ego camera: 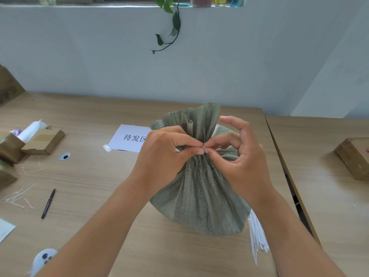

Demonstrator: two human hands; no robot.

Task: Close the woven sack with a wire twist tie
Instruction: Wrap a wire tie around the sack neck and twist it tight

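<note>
A grey-green woven sack (199, 200) stands on the wooden table, its mouth gathered into a narrow neck with a ruffled top fanning above. At the front of the neck a small pale wire twist tie (203, 146) shows between my fingertips. My left hand (165, 156) pinches the tie from the left with thumb and forefinger. My right hand (233, 154) pinches it from the right, its other fingers spread and raised. Most of the tie is hidden by my fingers and the folds.
A bundle of white ties (257, 234) lies by the sack's right base. A white paper sheet (127, 136) with printed characters sits behind the sack. A black pen (48, 203), scattered sticks (18, 196), cardboard boxes (43, 141) lie left. A wooden block (353, 156) is on the right table.
</note>
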